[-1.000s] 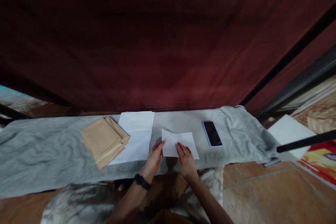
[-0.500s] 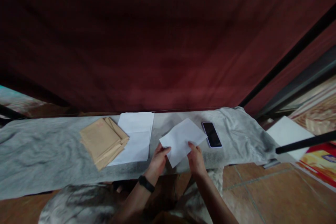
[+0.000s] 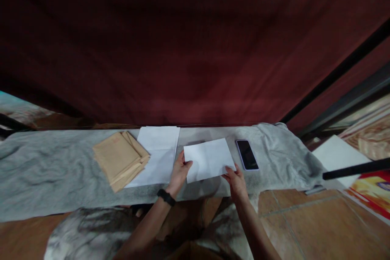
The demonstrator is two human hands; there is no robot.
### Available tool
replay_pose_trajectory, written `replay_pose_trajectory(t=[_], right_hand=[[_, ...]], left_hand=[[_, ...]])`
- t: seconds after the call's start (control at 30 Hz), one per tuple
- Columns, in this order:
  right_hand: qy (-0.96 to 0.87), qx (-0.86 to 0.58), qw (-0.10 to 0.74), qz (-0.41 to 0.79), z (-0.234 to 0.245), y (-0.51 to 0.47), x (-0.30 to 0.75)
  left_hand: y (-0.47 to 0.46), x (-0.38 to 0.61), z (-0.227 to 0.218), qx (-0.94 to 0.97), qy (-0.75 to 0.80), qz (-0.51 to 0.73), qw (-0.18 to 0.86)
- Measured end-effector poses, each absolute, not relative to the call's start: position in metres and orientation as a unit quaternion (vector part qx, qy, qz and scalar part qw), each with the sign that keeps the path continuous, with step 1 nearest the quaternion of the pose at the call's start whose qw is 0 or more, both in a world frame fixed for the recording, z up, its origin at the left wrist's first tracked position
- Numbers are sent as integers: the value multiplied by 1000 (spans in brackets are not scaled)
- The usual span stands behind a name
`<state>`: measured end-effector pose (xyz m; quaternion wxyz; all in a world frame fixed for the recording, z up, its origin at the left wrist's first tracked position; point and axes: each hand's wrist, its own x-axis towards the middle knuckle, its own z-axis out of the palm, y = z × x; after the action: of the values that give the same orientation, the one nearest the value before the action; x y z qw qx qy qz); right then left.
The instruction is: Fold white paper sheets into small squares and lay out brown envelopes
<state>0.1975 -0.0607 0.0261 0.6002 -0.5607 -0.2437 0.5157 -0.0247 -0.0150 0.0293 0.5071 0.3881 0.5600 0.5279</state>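
Between my two hands I hold a folded white sheet of paper (image 3: 209,159), raised a little over the grey cloth. My left hand (image 3: 180,169), with a black band on its wrist, pinches the paper's left edge, thumb on top. At the lower right corner my right hand (image 3: 236,179) grips it, thumb on top and fingers underneath. Left of the paper lies a stack of white sheets (image 3: 160,142). A pile of brown envelopes (image 3: 117,156) overlaps the stack's left side. A phone (image 3: 247,155) with a dark screen and pale purple case rests right of the paper.
A grey cloth (image 3: 51,170) covers the long, narrow surface. Behind it hangs a dark red curtain (image 3: 195,69). Black bars (image 3: 356,168) stand at the right, near a white board (image 3: 338,156) and a red and yellow package (image 3: 371,193). Tiled floor (image 3: 304,219) shows below.
The paper has turned from a slanted, corner-up pose to nearly level with the surface's edge. My right hand has moved right along it, and my hands are farther apart.
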Motion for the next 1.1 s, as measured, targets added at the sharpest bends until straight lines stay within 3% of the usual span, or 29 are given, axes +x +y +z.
replay_pose_trajectory(t=[0.3, 0.53, 0.67, 0.83, 1.1], right_hand=[[-589, -681, 394, 185, -11, -83, 208], [-681, -680, 270, 36, -18, -87, 215], [-685, -681, 257, 14, -15, -80, 208], [-750, -587, 291, 89, -10, -51, 179], [-816, -531, 209, 91, -18, -19, 171]], left_hand=[[-14, -35, 1, 579, 639, 405, 302], [-30, -26, 1, 670, 666, 294, 142], [-39, -6, 4, 746, 626, 217, 64], [-49, 18, -8, 834, 535, 127, 47], [-54, 17, -11, 850, 515, 106, 44]])
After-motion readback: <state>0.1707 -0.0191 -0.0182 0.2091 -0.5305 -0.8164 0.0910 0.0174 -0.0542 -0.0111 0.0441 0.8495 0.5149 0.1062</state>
